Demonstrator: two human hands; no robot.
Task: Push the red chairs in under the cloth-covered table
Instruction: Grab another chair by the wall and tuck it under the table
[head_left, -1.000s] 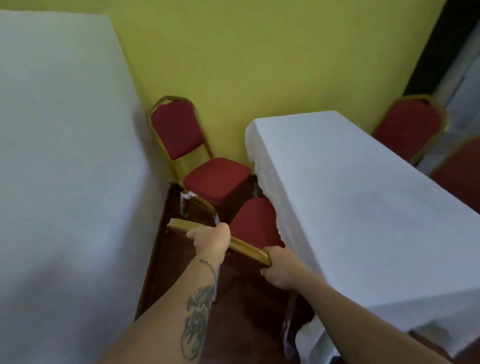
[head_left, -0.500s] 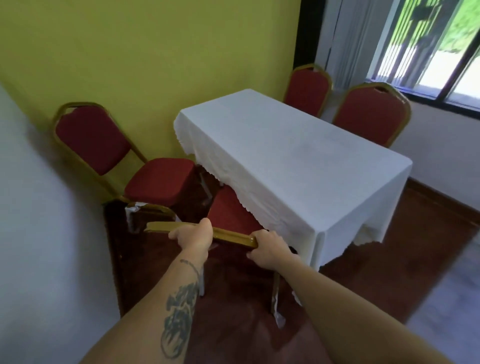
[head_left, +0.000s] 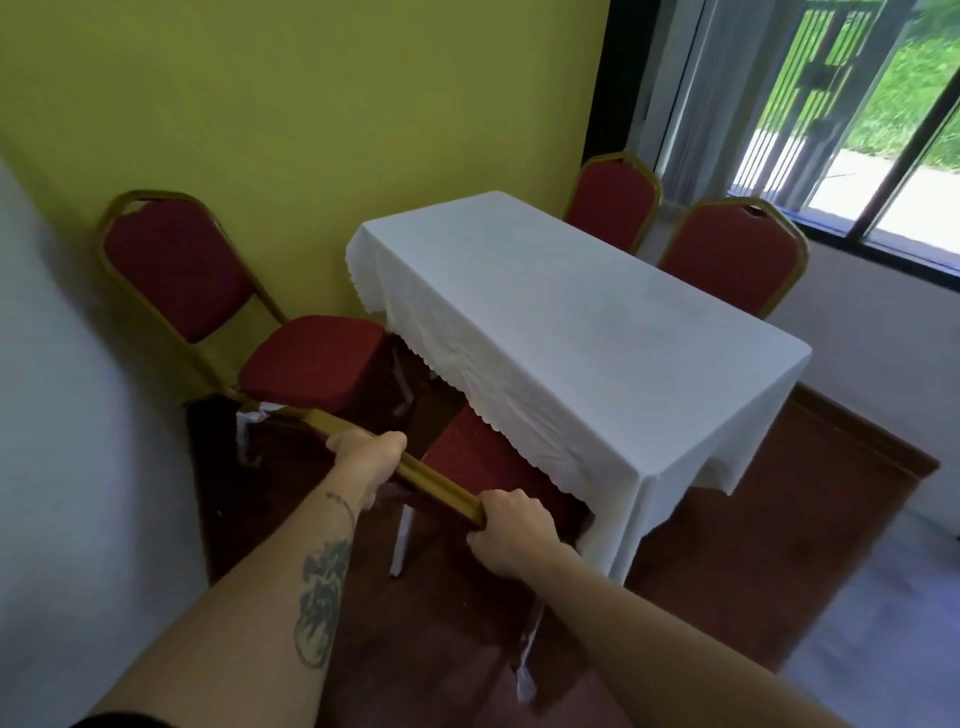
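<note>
Red chair (head_left: 483, 457) part under tablecloth (head_left: 571, 353); left hand (head_left: 366, 457), right hand (head_left: 511, 530) clamped on gold backrest rail (head_left: 431, 480). Risk: seat snags cloth hem, drags it.

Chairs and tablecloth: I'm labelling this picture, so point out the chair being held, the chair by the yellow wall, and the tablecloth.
Held chair (head_left: 431, 480), head view, gold top rail between the hands.
Chair by the wall (head_left: 311, 358), head view, red seat cushion.
Tablecloth (head_left: 571, 322), head view, flat top.

Yellow-green wall (head_left: 311, 104), barred window (head_left: 852, 93), red-brown floor (head_left: 753, 519)
</note>
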